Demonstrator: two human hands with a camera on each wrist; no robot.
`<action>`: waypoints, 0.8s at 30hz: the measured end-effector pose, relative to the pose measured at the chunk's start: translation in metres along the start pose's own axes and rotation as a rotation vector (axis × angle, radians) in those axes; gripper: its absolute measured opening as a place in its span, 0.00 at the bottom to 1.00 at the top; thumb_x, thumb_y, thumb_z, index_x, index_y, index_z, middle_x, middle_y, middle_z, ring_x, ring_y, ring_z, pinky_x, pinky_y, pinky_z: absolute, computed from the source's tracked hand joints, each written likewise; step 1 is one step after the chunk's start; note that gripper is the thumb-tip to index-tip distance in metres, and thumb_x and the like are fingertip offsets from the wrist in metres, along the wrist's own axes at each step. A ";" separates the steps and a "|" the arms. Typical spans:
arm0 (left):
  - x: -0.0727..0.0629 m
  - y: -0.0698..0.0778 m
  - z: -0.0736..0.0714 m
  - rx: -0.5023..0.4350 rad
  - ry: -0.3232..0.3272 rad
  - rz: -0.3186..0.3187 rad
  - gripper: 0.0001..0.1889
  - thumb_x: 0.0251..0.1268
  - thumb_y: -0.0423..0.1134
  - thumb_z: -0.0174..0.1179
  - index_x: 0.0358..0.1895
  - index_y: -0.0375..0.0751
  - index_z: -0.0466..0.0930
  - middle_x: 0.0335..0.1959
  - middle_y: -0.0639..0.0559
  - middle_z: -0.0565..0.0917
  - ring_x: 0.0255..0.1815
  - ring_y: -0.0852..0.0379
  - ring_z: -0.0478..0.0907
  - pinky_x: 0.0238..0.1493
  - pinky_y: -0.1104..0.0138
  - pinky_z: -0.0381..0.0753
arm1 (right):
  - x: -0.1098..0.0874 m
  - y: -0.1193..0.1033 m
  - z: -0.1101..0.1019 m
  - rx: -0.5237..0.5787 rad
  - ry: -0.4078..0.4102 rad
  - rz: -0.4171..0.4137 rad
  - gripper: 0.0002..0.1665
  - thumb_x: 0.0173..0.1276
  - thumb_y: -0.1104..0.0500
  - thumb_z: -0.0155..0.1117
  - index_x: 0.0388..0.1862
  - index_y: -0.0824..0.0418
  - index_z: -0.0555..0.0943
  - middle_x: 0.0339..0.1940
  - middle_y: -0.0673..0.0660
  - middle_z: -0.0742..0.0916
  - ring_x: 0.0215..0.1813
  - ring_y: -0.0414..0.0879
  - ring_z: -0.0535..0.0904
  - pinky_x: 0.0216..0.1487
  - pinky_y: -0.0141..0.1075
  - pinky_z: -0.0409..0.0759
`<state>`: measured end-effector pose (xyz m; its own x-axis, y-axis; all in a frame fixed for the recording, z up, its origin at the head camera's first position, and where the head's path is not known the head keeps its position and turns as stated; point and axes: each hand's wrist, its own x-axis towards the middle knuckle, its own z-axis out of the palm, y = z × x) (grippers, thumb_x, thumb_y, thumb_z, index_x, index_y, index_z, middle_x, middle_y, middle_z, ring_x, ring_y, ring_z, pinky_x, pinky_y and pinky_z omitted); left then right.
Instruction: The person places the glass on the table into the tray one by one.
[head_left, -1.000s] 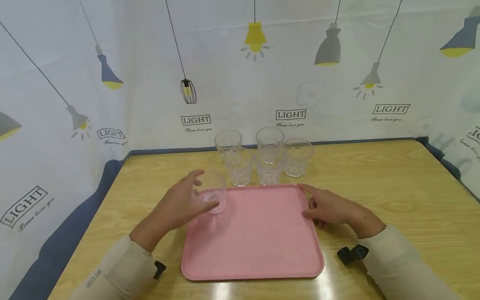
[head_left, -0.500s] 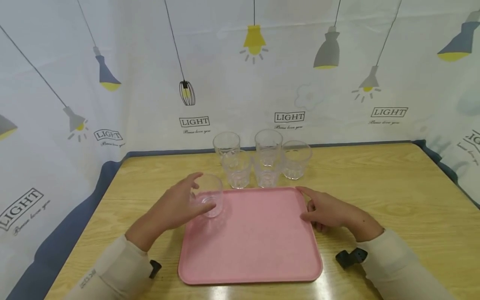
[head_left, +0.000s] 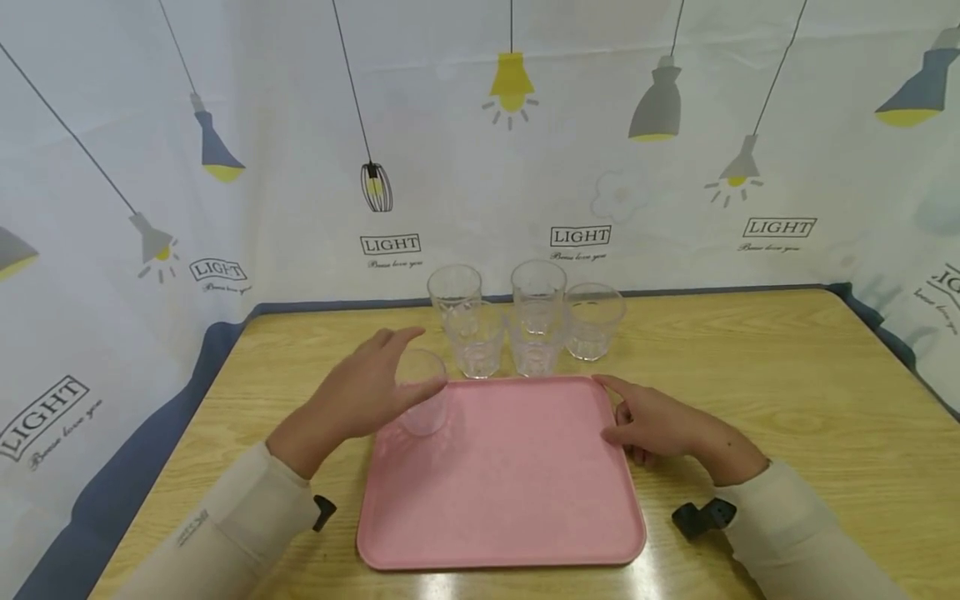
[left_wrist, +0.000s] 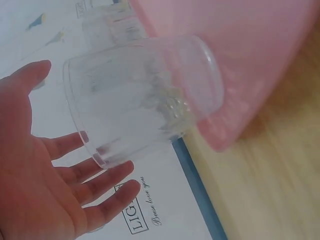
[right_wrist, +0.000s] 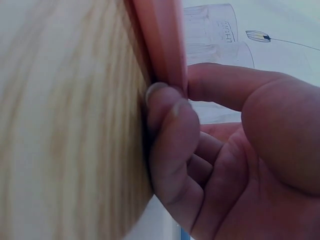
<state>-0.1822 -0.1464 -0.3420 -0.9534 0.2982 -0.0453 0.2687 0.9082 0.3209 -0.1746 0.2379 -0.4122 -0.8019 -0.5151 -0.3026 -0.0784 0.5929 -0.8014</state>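
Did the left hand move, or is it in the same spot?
Yes. In the head view, the left hand has moved up and slightly right, closer to the LIGHT print above it.

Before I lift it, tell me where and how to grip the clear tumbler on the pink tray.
Grip the clear tumbler around its outer wall, probably best from the left with the left hand: it stands upright at the far left corner of the pink tray, its wall is round, and the other tumblers stand beyond, to the right.
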 end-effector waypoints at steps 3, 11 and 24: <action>0.010 0.007 -0.003 0.035 0.002 0.018 0.45 0.63 0.73 0.52 0.78 0.53 0.57 0.72 0.42 0.68 0.70 0.39 0.70 0.62 0.40 0.74 | 0.000 0.000 0.000 0.005 -0.003 -0.005 0.49 0.72 0.62 0.62 0.81 0.65 0.45 0.20 0.56 0.81 0.19 0.45 0.77 0.19 0.38 0.79; 0.047 0.030 -0.014 0.121 0.010 0.077 0.42 0.65 0.70 0.54 0.76 0.53 0.60 0.68 0.42 0.71 0.63 0.41 0.75 0.59 0.45 0.78 | -0.001 0.000 -0.001 0.001 0.004 -0.005 0.49 0.72 0.62 0.62 0.81 0.64 0.45 0.21 0.56 0.82 0.19 0.46 0.77 0.19 0.39 0.80; 0.093 0.058 -0.009 0.251 -0.095 0.094 0.40 0.64 0.68 0.56 0.75 0.51 0.63 0.64 0.42 0.71 0.42 0.46 0.80 0.42 0.52 0.83 | 0.000 0.000 -0.001 0.010 0.003 0.017 0.49 0.72 0.62 0.62 0.82 0.62 0.45 0.21 0.56 0.81 0.18 0.46 0.77 0.19 0.38 0.79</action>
<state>-0.2565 -0.0685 -0.3193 -0.9087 0.4004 -0.1183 0.3925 0.9159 0.0845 -0.1753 0.2385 -0.4113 -0.8050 -0.5030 -0.3146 -0.0591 0.5956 -0.8011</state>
